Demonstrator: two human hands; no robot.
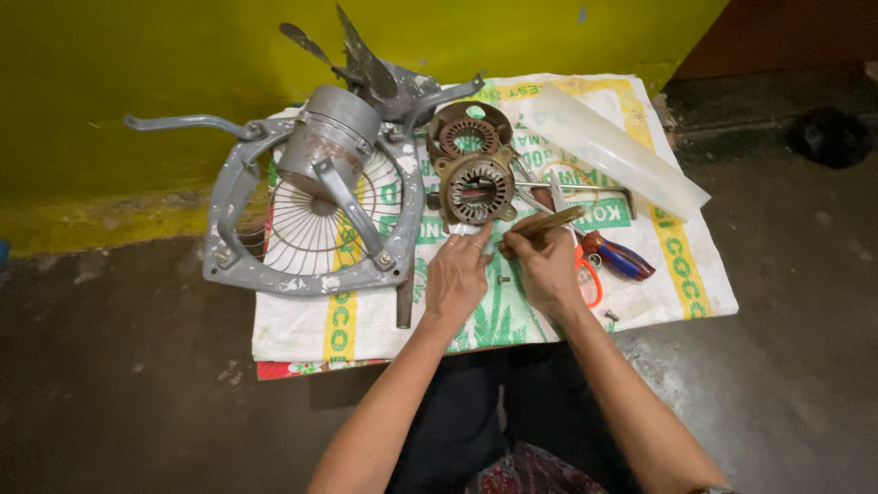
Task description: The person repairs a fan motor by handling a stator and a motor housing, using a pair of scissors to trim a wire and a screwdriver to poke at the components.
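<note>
A: Nearest the lens: dark trousers and a patterned cloth at the lap, both forearms reaching forward onto the woven sack (pixel 677 274) spread on the floor.

B: Left hand (pixel 455 274)?

A: Resting near the sack's middle, ringed fingers loosely extended, index tip touching the lower rim of the stator (pixel 476 189). Not gripping anything.

B: Right hand (pixel 546 265)?

A: Just beside the left, fingers clenched around a brownish stick-like tool (pixel 541 225), tip angled up and to the right, close beside the stator's lower right. Cannot tell whether the tool touches the stator.

B: Stator location?

A: Centre of the sack, toward the far edge, flat, windings facing up. Second round motor part (pixel 468 133), rusty, touching it on the far side.

B: Surroundings?

A: Grey fan frame (pixel 240 187) with wire guard over the sack's left edge; cylindrical motor housing (pixel 329 137) mounted on its crossbar. Fan blades (pixel 361 59) at the far edge against the yellow wall (pixel 137 55). Translucent plastic strip (pixel 613 151) lying diagonally at the far right corner. Long metal rod (pixel 585 189) right of the stator. Screwdriver (pixel 622 258) with red-and-blue handle and orange-handled scissors (pixel 590 279) right of the right hand. Small screws (pixel 611 316) loose near the near edge.
</note>
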